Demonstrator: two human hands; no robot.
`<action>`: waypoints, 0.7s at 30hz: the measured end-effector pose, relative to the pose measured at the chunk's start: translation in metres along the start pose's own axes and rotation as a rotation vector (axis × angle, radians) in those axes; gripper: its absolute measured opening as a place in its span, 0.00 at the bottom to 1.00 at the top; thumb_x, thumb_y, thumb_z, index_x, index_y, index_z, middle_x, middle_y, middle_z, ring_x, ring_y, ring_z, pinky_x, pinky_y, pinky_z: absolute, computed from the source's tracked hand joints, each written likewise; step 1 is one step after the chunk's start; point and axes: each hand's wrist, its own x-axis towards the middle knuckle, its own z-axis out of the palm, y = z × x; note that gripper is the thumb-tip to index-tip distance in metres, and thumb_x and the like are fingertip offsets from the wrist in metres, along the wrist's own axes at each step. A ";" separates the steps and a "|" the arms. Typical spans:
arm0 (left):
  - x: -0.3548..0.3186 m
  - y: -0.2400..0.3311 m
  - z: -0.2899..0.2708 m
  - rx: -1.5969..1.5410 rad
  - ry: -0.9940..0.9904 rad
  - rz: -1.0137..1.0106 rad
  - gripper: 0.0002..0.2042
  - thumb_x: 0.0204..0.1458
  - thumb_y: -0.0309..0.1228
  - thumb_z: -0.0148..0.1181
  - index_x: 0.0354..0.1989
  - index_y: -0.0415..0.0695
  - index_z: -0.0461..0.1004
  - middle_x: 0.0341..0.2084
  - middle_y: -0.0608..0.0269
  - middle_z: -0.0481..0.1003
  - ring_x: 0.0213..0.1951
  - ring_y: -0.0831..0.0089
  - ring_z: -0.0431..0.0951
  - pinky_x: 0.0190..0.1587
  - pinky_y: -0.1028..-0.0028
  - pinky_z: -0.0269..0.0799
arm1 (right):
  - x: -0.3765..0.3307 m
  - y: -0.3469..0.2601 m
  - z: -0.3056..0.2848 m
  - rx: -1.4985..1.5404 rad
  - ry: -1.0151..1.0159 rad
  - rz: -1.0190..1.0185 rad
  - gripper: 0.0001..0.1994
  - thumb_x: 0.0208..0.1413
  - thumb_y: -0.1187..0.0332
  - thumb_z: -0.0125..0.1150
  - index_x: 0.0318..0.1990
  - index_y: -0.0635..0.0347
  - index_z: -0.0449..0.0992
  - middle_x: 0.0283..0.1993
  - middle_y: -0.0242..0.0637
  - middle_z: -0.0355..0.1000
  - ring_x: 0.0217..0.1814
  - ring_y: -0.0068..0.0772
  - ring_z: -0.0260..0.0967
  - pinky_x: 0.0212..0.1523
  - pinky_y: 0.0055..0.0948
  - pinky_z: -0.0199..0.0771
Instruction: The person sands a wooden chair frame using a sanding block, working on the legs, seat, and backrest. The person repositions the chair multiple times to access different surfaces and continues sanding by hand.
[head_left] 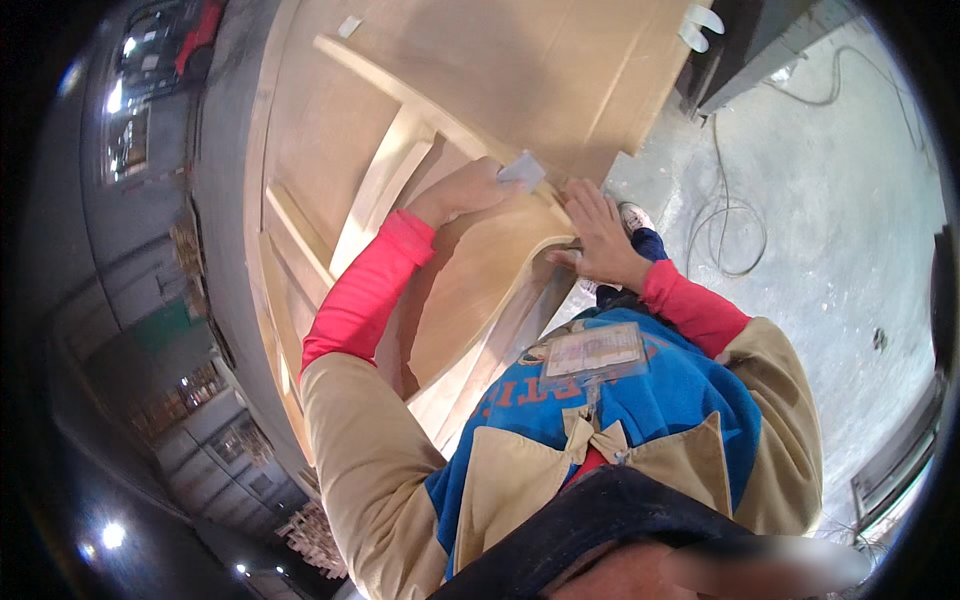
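My left hand (465,192) is closed on a small grey sheet (522,170) that looks like sandpaper, held against a long wooden rail (455,128). My right hand (607,243) grips the near end of the wooden frame, fingers over the rail's end and thumb by the edge of a curved wooden panel (475,275). The panel bows out below both hands. A pale wooden crosspiece (385,175) joins the rail beyond my left forearm. The inner side of the frame under my hands is partly hidden.
A broad brown board surface (530,65) lies under the frame. White pieces (700,28) sit at its far right corner. A cable (735,240) loops on the pale floor to the right. Stacked wood (312,538) stands at the left, and a dark machine (745,50) at the far right.
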 end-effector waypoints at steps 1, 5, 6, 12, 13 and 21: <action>0.003 0.004 0.001 0.087 -0.005 -0.004 0.23 0.58 0.43 0.56 0.49 0.32 0.75 0.47 0.53 0.77 0.47 0.68 0.77 0.49 0.70 0.69 | 0.001 0.000 0.002 -0.068 -0.031 0.047 0.37 0.51 0.52 0.62 0.66 0.59 0.59 0.71 0.53 0.49 0.75 0.59 0.39 0.66 0.66 0.45; -0.035 -0.006 -0.004 -0.047 0.165 0.406 0.25 0.58 0.44 0.55 0.53 0.32 0.71 0.41 0.43 0.77 0.46 0.60 0.79 0.50 0.66 0.69 | 0.009 -0.001 0.014 -0.252 -0.039 0.076 0.39 0.38 0.63 0.66 0.64 0.59 0.63 0.72 0.49 0.49 0.78 0.57 0.33 0.62 0.78 0.39; -0.044 -0.009 -0.007 -0.165 0.244 0.544 0.23 0.57 0.43 0.55 0.50 0.32 0.74 0.37 0.41 0.78 0.43 0.58 0.80 0.49 0.66 0.70 | 0.010 -0.002 0.015 -0.251 -0.055 0.102 0.39 0.38 0.63 0.66 0.63 0.59 0.64 0.72 0.49 0.49 0.78 0.57 0.33 0.62 0.80 0.39; -0.020 0.006 0.004 0.116 0.101 0.143 0.21 0.56 0.43 0.53 0.41 0.33 0.78 0.35 0.34 0.77 0.44 0.48 0.79 0.48 0.62 0.70 | 0.008 -0.006 0.007 -0.240 -0.129 0.131 0.40 0.36 0.63 0.67 0.63 0.59 0.64 0.72 0.47 0.49 0.78 0.56 0.33 0.60 0.81 0.39; -0.009 0.013 0.008 0.105 0.018 0.095 0.22 0.56 0.43 0.52 0.40 0.33 0.78 0.35 0.33 0.77 0.44 0.46 0.79 0.47 0.61 0.71 | 0.008 -0.006 0.007 -0.261 -0.127 0.129 0.40 0.36 0.63 0.67 0.64 0.58 0.63 0.72 0.47 0.49 0.78 0.56 0.33 0.60 0.81 0.39; -0.046 -0.004 -0.008 0.110 0.134 0.195 0.22 0.56 0.45 0.51 0.44 0.36 0.78 0.37 0.35 0.77 0.45 0.44 0.77 0.46 0.57 0.70 | 0.007 0.001 0.025 -0.242 -0.118 0.143 0.53 0.29 0.63 0.75 0.69 0.58 0.55 0.75 0.44 0.43 0.79 0.55 0.28 0.62 0.82 0.37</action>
